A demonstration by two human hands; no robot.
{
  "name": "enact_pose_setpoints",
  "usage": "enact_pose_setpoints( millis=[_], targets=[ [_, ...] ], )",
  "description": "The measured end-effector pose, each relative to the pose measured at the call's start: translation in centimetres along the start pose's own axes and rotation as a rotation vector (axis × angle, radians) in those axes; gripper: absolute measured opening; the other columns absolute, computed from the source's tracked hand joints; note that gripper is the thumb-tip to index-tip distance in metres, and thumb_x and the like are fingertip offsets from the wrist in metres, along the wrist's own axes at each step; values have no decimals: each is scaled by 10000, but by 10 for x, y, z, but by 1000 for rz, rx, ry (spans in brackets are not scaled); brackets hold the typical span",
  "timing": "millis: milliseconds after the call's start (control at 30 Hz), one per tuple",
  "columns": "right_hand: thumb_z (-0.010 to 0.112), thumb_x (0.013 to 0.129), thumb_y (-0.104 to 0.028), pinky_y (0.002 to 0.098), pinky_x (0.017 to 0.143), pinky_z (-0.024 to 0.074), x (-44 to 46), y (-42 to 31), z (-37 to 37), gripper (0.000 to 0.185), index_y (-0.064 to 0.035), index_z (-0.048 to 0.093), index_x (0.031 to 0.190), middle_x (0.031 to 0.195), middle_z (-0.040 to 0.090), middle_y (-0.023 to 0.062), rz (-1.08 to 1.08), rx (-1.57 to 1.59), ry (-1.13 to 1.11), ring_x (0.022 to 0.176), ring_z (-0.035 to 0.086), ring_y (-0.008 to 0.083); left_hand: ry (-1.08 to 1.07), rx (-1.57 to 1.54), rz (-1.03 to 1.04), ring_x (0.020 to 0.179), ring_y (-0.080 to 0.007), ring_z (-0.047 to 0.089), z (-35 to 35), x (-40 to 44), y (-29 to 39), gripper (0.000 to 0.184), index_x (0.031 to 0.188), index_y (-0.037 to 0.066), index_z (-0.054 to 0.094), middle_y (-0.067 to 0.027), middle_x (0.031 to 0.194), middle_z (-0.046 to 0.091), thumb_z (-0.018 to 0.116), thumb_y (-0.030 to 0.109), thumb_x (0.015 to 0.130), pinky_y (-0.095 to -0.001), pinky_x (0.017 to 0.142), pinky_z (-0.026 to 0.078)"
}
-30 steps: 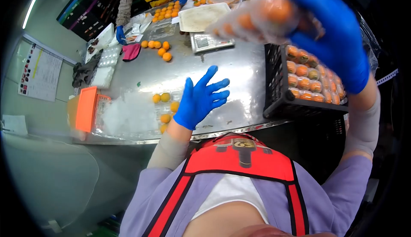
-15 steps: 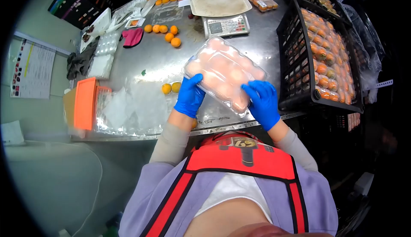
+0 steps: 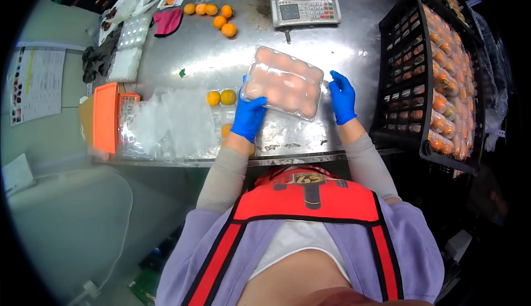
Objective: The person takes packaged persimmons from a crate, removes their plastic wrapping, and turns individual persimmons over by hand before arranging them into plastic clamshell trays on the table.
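Observation:
My left hand [image 3: 250, 117], in a blue glove, grips a clear plastic clamshell box [image 3: 285, 83] by its lower left corner. The thumb lies over the lid, and the other fingers are mostly hidden beneath. Rows of round orange fruit show through the plastic, and the box is tilted above the metal table. To the right, clear of the box, my gloved right hand [image 3: 343, 100] has its fingers partly stretched and apart. A small pale spot shows at one fingertip; I cannot tell what it is. Loose orange fruit [image 3: 227, 97] lies left of my left hand.
Beyond the box stands a weighing scale [image 3: 306, 12] with a pale tray. A black crate [image 3: 406, 79] of packed fruit borders the right side. Clear plastic sheets [image 3: 171, 119] and an orange basket [image 3: 105, 119] are at left. More fruit [image 3: 219, 22] and a pink cloth [image 3: 167, 22] lie farther back.
My right hand has let go of the box and moved away from it to the right. The left hand still holds the box, now turned a little flatter. The camera view has shifted.

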State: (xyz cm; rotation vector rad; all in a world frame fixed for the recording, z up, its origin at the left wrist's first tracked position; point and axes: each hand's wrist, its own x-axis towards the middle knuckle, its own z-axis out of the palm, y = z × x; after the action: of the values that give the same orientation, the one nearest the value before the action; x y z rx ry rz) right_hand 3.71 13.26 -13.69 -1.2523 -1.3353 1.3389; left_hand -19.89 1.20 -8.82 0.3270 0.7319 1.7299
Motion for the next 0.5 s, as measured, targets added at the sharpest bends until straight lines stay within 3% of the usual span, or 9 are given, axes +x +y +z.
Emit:
enact_pose_setpoints(
  millis=[67,100,200,233,267,333,400,467,500],
  targets=[
    [591,848,-112,288,868,464,8,-15,2,351,-21,569,1186,1157,586,113,-167,-204,48,1003,590,195,-39,101,-208,1152,-243,502,20,8,22,735,1358,65,356,-88,1245,502,648,-44,692,-359,991,431],
    [590,849,-139,311,869,467,7,-27,7,370,-31,564,1202,1165,582,113,-144,-95,5,1014,586,201,-37,155,-269,1176,-235,485,10,16,23,753,1371,57,342,-91,1268,489,659,-13,692,-336,994,419],
    [605,846,-171,300,841,476,23,-10,7,389,-36,563,1208,1075,621,115,10,-265,-172,944,605,185,-50,396,-343,1204,-247,463,20,39,28,812,1418,51,275,-101,1315,458,667,12,708,-324,996,407],
    [605,846,-171,300,841,476,22,-8,8,389,-36,563,1208,1075,621,115,11,-266,-175,944,605,185,12,632,-290,1234,-234,428,16,48,23,885,1457,46,189,-150,1374,402,704,89,738,-342,1023,364],
    [603,848,-171,284,825,475,18,-7,5,377,-28,569,1195,1041,629,99,44,-305,-196,915,601,167,14,630,-291,1234,-234,428,12,55,19,885,1457,46,189,-150,1374,402,704,89,738,-342,1023,364],
    [601,849,-171,267,809,475,8,-13,0,366,-21,575,1183,1006,637,84,77,-351,-209,886,598,150,101,1122,63,1254,-302,421,14,67,10,887,1464,80,177,-178,1417,359,697,123,746,-350,1017,382],
    [587,854,-138,248,747,472,-6,-20,-6,323,-7,590,1149,964,627,47,443,112,-225,815,566,116,76,1154,91,1266,-343,402,17,66,3,905,1461,100,183,-215,1425,334,720,191,739,-381,1036,359],
    [570,852,-78,214,619,443,-22,-25,-10,268,-6,603,1108,871,604,18,479,229,-277,688,519,78,-110,1654,262,1260,-395,383,24,45,-6,953,1459,110,180,-230,1413,337,750,261,711,-422,1040,343],
    [565,851,-73,213,611,445,-27,-14,-12,265,-5,603,1104,855,603,19,537,302,-285,680,528,82,-88,1783,201,1254,-424,369,38,27,-10,985,1453,118,198,-243,1405,333,768,338,680,-463,1025,343]
  ],
)
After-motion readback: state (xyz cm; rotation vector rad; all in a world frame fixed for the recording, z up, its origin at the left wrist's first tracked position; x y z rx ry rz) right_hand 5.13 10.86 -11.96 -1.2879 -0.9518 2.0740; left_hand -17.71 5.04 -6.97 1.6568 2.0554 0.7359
